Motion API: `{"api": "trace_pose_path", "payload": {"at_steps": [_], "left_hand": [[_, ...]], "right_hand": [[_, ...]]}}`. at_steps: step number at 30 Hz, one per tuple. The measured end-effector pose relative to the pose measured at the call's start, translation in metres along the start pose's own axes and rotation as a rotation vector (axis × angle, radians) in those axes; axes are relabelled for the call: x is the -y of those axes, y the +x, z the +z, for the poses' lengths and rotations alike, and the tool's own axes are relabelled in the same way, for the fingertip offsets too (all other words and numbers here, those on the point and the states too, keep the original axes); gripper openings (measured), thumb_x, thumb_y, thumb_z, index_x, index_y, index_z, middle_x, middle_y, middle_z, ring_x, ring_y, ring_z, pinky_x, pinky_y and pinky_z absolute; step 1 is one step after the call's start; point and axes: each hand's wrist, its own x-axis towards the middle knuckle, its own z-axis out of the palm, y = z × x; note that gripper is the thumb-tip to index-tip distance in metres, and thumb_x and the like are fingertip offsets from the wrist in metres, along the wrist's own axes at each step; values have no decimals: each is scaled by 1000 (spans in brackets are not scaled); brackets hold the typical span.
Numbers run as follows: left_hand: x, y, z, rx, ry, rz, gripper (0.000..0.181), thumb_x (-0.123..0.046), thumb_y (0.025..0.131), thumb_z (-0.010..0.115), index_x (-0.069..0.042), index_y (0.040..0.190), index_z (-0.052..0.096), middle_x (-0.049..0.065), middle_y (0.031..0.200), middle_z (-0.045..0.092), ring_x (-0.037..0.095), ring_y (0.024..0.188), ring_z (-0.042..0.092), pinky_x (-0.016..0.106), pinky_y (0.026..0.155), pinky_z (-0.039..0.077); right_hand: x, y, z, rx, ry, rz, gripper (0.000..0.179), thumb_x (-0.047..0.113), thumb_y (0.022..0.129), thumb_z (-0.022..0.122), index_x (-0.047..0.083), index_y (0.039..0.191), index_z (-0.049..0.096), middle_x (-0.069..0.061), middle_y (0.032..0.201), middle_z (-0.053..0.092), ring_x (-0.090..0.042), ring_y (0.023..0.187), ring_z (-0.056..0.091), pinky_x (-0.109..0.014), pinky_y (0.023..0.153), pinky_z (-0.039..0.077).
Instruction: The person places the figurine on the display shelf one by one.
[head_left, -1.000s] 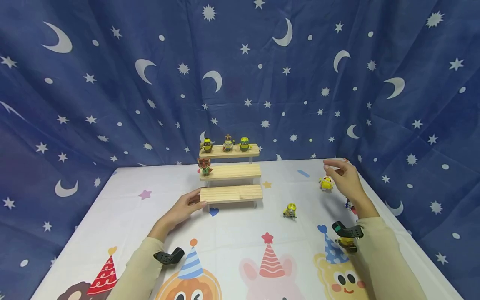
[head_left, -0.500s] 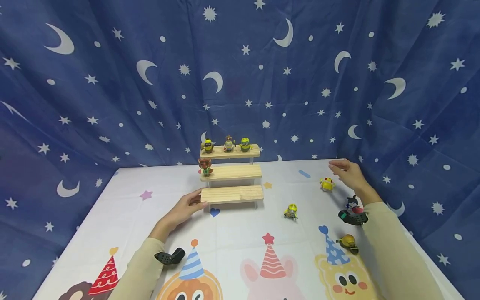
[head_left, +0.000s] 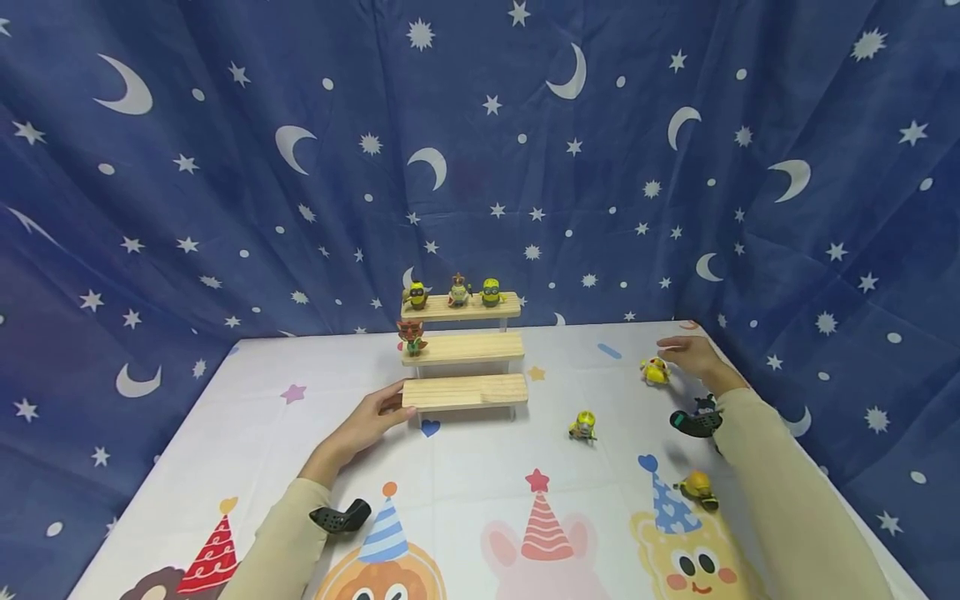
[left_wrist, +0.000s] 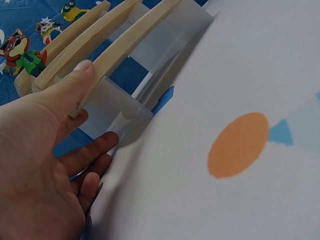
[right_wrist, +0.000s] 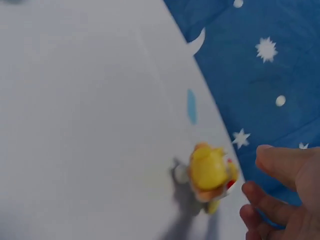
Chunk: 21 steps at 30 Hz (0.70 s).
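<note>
My left hand [head_left: 369, 422] pinches the left end of the lowest board of a three-step wooden display stand [head_left: 465, 392]. In the left wrist view its thumb lies on top of the board and the index finger curls under. My right hand [head_left: 693, 357] hovers at the right side of the table beside a small yellow figurine [head_left: 656, 372] with red and white on it. In the right wrist view the thumb and fingertips stand apart from that figurine [right_wrist: 207, 172], with nothing between them. On the stand's middle step is a red fox figurine [head_left: 411, 337].
Three minion figurines stand on the top step, among them a crowned one [head_left: 459, 292]. Another yellow figurine [head_left: 584, 426] stands right of the stand. A black-headed figurine [head_left: 705, 403], partly hidden, and a brown-yellow one [head_left: 698, 487] are by my right forearm. A starry curtain [head_left: 480, 167] hangs behind.
My right hand first moved right, away from over the yellow figurine, then lowered beside it. My left hand keeps its hold on the stand.
</note>
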Motion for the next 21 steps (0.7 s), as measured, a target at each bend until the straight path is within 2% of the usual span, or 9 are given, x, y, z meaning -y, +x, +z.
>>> {"api": "trace_pose_path", "payload": {"at_steps": [3,5,7,10,12,15,19,21], "left_hand": [[1,0,0,-1,-6,-6,75,-35,100,64,-8,160,28,24,153,48,41,141,47,57,118,37],[1,-1,0,0,-2,1,75,-35,100,64,-8,160,27,24,153,48,41,141,47,57,118,37],[1,-1,-1,-2,-6,1,75,-35,100,64,-9,161,27,23,153,48,41,142,47,57,118,37],[2,-1,-1,0,3,10,76,-36,100,63,-8,161,27,24,153,48,41,142,47,57,118,37],[2,-1,-2,1,5,11,76,-36,100,63,-8,161,27,24,154,47,42,142,46,57,118,37],[3,-1,-2,3,10,11,76,-36,101,63,-8,161,26,24,154,46,43,143,45,58,118,36],[3,0,-1,1,1,2,76,-36,100,64,-9,161,27,24,154,47,41,142,46,58,118,36],[2,0,0,3,3,4,75,-35,100,64,-9,161,27,24,153,48,41,141,48,57,118,37]], "right_hand": [[-5,3,5,26,1,120,53,20,102,52,-8,146,44,-37,155,32,-52,144,32,-65,119,27],[-5,2,8,35,-5,198,57,23,100,54,-6,147,43,-36,156,31,-51,144,31,-64,118,30],[-3,1,10,44,-16,243,60,25,99,55,-7,147,40,-36,156,30,-50,143,33,-63,118,31],[-2,2,11,58,-55,269,64,27,98,56,-10,147,38,-36,153,34,-49,139,38,-61,117,34],[-3,3,10,87,-84,274,67,30,100,55,-11,148,35,-37,153,32,-50,139,37,-61,120,31],[-3,5,10,115,-109,269,71,35,100,57,-13,147,34,-36,148,37,-48,132,42,-59,117,35],[-4,7,10,126,-67,249,72,34,99,59,-15,147,34,-29,131,51,-32,107,54,-43,97,48],[-5,8,11,119,-35,251,71,32,99,61,-14,148,35,-24,126,54,-23,94,55,-32,85,48]]}}
